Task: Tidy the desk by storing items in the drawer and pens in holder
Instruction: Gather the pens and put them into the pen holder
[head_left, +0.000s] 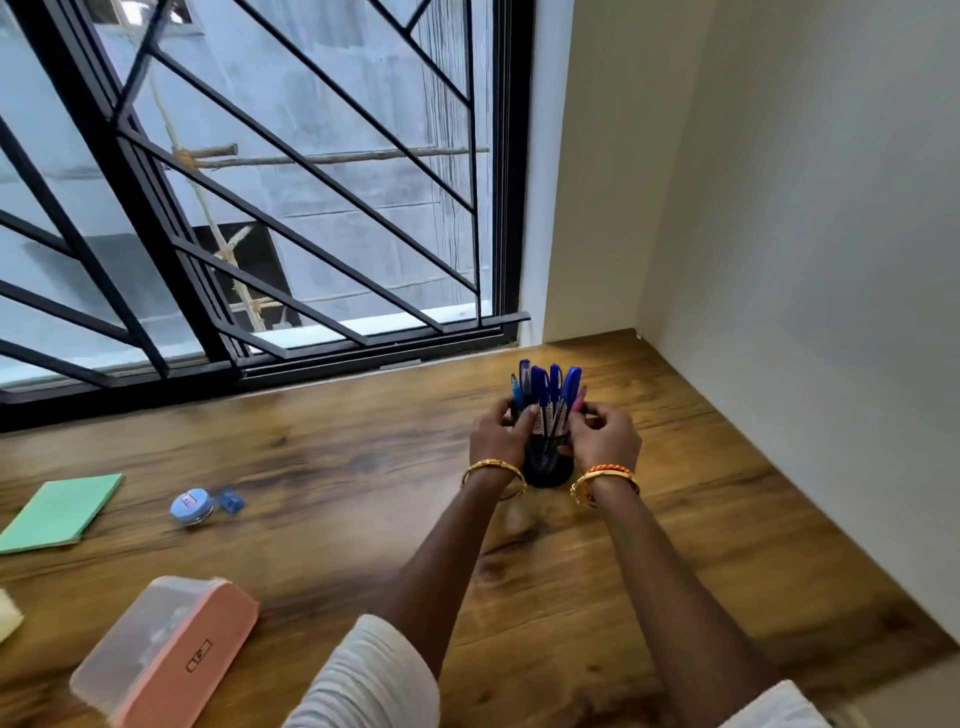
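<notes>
Cupping mesh holder (546, 460) both sides, left hand (497, 434) and right hand (605, 436) fingers curled around rim; light, tippy with pens (545, 387), grip low.

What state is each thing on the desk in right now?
Black mesh pen holder: upright, full.
Blue pens: standing in holder.
Left hand: touching the holder.
Right hand: touching the holder.
Pink-lidded clear plastic box: closed, tilted.
Green paper pad: flat.

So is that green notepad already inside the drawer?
No, the green notepad lies flat on the wooden desk, left of both hands.
</notes>
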